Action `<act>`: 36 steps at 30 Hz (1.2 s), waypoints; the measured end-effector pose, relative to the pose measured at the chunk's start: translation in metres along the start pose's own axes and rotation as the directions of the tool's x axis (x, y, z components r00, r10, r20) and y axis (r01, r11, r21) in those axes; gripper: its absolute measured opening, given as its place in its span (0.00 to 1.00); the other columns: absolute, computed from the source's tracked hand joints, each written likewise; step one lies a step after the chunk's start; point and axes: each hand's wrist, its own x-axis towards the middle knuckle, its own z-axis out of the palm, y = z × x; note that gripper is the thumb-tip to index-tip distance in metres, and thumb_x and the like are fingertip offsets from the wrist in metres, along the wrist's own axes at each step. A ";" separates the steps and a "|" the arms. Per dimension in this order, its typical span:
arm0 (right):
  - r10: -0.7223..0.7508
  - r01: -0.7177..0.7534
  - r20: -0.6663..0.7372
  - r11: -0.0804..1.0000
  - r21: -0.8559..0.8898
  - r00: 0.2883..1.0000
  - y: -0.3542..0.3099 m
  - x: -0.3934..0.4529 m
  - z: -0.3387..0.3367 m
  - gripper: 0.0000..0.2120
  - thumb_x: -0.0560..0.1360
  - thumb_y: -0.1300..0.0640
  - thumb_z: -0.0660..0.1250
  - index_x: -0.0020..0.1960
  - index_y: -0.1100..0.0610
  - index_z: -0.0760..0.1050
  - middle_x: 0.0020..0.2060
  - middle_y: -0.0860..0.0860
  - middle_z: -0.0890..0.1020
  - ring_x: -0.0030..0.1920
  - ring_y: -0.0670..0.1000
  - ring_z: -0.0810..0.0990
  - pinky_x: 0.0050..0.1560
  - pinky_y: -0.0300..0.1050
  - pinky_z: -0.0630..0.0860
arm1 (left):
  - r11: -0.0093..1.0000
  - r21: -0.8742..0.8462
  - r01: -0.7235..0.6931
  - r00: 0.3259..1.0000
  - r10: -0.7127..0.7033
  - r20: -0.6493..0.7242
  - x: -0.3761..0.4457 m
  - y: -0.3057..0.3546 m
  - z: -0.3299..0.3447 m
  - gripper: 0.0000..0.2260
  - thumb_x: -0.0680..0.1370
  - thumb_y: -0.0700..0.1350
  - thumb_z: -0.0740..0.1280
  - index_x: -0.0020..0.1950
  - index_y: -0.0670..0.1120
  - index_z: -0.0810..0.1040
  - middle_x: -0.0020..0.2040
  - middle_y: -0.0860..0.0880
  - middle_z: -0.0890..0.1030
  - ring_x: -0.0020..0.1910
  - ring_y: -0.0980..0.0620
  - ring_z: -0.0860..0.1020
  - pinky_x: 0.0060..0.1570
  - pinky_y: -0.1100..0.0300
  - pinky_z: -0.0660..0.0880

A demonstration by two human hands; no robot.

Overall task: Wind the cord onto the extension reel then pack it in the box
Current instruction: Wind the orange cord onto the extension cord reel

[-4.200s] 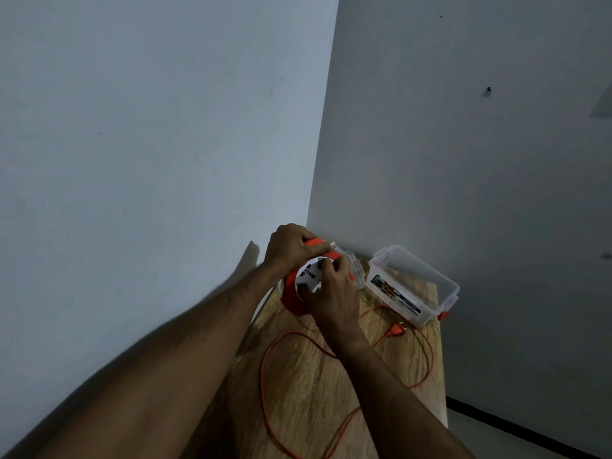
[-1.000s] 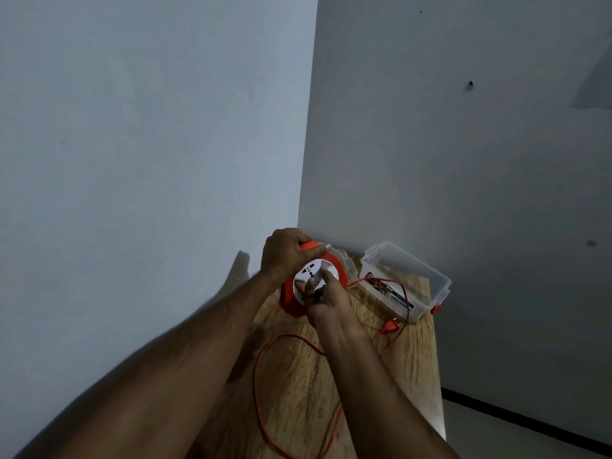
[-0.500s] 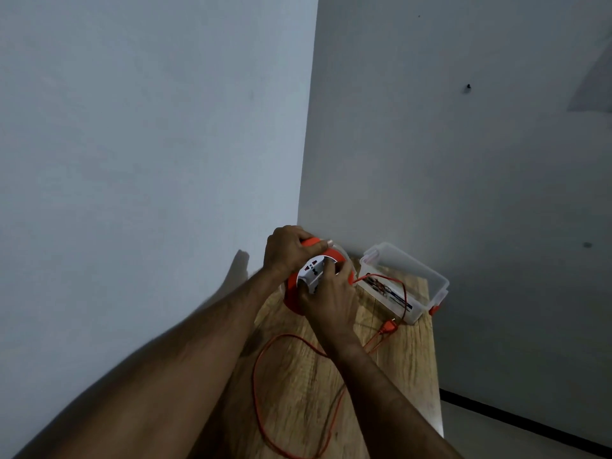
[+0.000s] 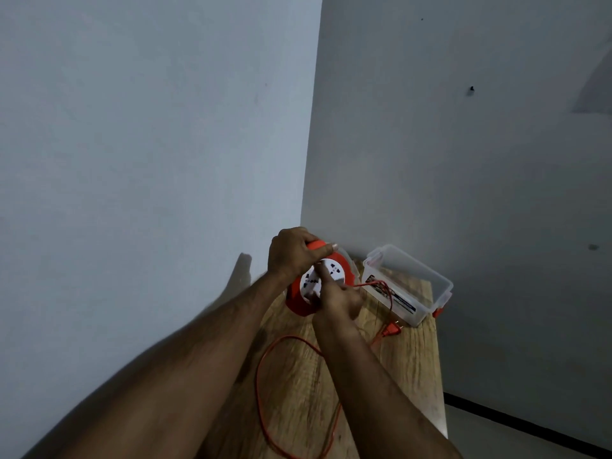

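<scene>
Head view, reel: the orange extension reel (image 4: pixel 299 304) stands on edge at the far left corner of the wooden table (image 4: pixel 410 359), its white socket face (image 4: pixel 326 276) turned toward the camera.
Head view, left hand: the left hand (image 4: pixel 291 253) is curled over the top rim of the reel, thumb laid along the orange edge, gripping it.
Head view, right hand: the right hand (image 4: pixel 337 298) sits against the socket face with its fingers bent onto it; it covers the lower right part of the reel, and whether it clasps a knob there cannot be told.
Head view, cord: the orange cord (image 4: pixel 261 385) runs from the reel's right side toward the box, then lies in a large loose loop on the tabletop, passing under the right forearm.
Head view, plug: the orange plug (image 4: pixel 390 330) lies on the table just in front of the box.
Head view, box: the clear plastic box (image 4: pixel 440 286) stands open, just right of the reel, near the back wall, with an orange latch at its right end.
Head view, surroundings: two grey walls (image 4: pixel 149 127) meet in a corner behind the reel; a dark strip runs along the floor at lower right.
</scene>
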 end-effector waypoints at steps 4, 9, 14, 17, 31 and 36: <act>0.341 -0.385 0.180 0.798 0.464 0.923 -0.013 -0.015 0.004 0.29 0.77 0.55 0.73 0.72 0.63 0.67 0.63 0.61 0.78 0.39 0.53 0.86 0.33 0.49 0.79 | 1.000 0.004 0.000 1.000 0.000 -0.020 -0.003 -0.002 0.004 0.24 0.70 0.68 0.70 0.42 0.48 0.86 0.36 0.54 0.83 0.31 0.58 0.77 0.32 0.65 0.72; 0.304 -0.384 0.248 0.824 0.417 0.920 -0.012 -0.021 -0.012 0.23 0.80 0.63 0.65 0.73 0.65 0.65 0.61 0.64 0.78 0.51 0.62 0.85 0.42 0.51 0.85 | 0.998 0.020 0.064 0.998 -0.063 -0.026 0.003 -0.013 -0.004 0.27 0.70 0.72 0.65 0.39 0.48 0.85 0.34 0.54 0.83 0.30 0.58 0.78 0.33 0.64 0.76; -0.656 0.673 0.228 0.578 -0.463 0.720 0.010 -0.022 -0.037 0.09 0.76 0.52 0.71 0.54 0.49 0.75 0.51 0.50 0.84 0.45 0.49 0.86 0.36 0.37 0.81 | 0.996 0.003 0.094 0.995 -0.094 -0.035 0.006 -0.014 -0.007 0.29 0.68 0.75 0.63 0.38 0.50 0.84 0.32 0.56 0.81 0.30 0.58 0.78 0.33 0.64 0.74; -0.773 0.766 0.463 0.046 -0.641 0.433 0.008 -0.011 -0.038 0.22 0.77 0.43 0.68 0.67 0.52 0.73 0.64 0.52 0.78 0.53 0.48 0.82 0.44 0.31 0.71 | 0.996 -0.022 0.086 0.996 -0.087 -0.031 0.006 -0.011 -0.005 0.25 0.71 0.70 0.68 0.40 0.49 0.86 0.36 0.52 0.84 0.30 0.58 0.77 0.34 0.66 0.72; -0.703 0.808 0.447 0.322 -0.493 0.553 0.009 0.008 -0.026 0.28 0.66 0.45 0.80 0.61 0.52 0.76 0.60 0.48 0.78 0.57 0.49 0.80 0.51 0.39 0.82 | 0.998 -0.050 0.040 0.999 -0.041 -0.022 0.003 -0.009 -0.005 0.24 0.71 0.68 0.69 0.43 0.47 0.86 0.39 0.51 0.85 0.31 0.59 0.77 0.35 0.65 0.75; -0.568 0.548 0.082 0.732 -0.406 0.819 0.009 0.002 -0.012 0.27 0.64 0.44 0.82 0.56 0.54 0.77 0.51 0.48 0.82 0.51 0.50 0.82 0.43 0.36 0.80 | 0.999 -0.028 0.030 0.999 -0.031 -0.040 0.002 -0.002 -0.002 0.22 0.71 0.67 0.70 0.44 0.48 0.87 0.38 0.53 0.84 0.31 0.60 0.76 0.33 0.68 0.69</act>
